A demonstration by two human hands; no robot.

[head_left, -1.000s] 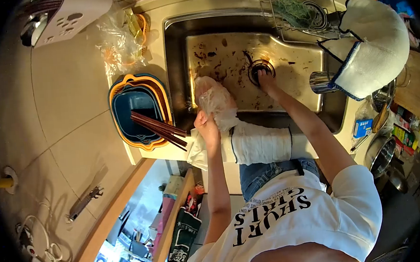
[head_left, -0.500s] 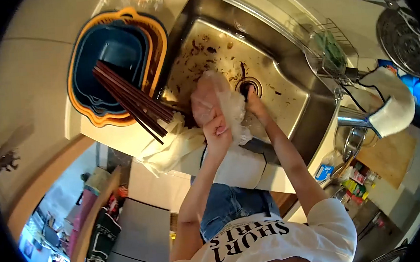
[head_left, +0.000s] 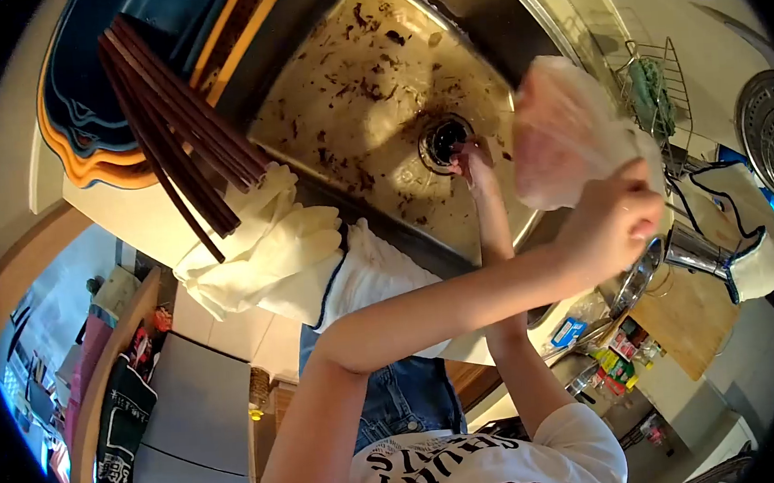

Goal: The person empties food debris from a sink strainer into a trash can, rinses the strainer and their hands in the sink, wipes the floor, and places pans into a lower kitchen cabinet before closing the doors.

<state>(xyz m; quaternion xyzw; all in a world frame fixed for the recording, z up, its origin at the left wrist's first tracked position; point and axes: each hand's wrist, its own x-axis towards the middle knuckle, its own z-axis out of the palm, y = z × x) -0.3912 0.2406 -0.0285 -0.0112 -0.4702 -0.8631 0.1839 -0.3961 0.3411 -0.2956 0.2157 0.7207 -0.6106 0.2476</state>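
Note:
My left hand [head_left: 617,224] is closed on the gathered neck of a clear plastic bag [head_left: 561,135] with pale pink contents, held up over the right side of the sink. My left arm crosses over my right forearm. Down in the steel sink [head_left: 373,175], my right hand [head_left: 475,161] has its fingers curled at the rim of the drain [head_left: 445,141]; what they grip is hidden. Dark wet scraps [head_left: 360,176] lie scattered over the sink floor and around the drain.
Nested blue and orange basins [head_left: 99,167] stand left of the sink, with brown chopsticks [head_left: 181,121] across them. Cream rubber gloves [head_left: 261,241] and a white cloth [head_left: 376,274] lie at the front edge. A wire rack [head_left: 677,87] is at the right, a cutting board [head_left: 689,324] below it.
My left hand has carried the plastic bag up and to the right, from above the sink's front left to its right side. My right hand stays at the drain. The view has shifted.

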